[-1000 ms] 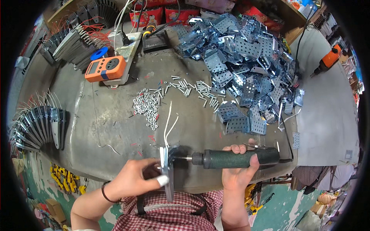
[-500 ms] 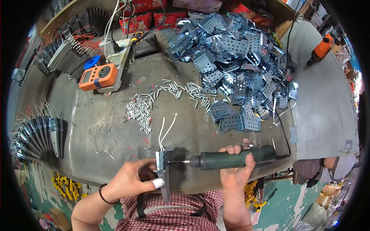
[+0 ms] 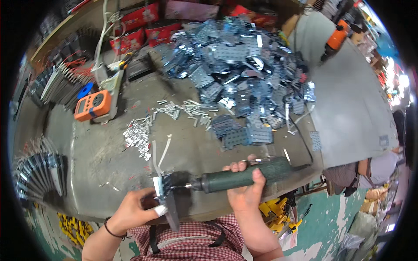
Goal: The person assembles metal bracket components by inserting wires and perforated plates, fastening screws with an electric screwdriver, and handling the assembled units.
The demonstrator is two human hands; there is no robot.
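Grey, scuffed surface [image 3: 109,161] carries a heap of metal plates [image 3: 244,74], loose screws [image 3: 139,135] and an orange meter [image 3: 92,105]. At its near edge, the right hand [image 3: 246,191] grips a green power screwdriver [image 3: 244,176], its tip against a metal bracket [image 3: 167,202] pinched by the left hand [image 3: 133,211].

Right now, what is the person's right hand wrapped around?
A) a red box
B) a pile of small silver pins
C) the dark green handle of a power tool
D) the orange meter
C: the right hand grips the dark green tool handle, whose tip meets the metal piece held by the left hand; the orange meter lies untouched on the table.
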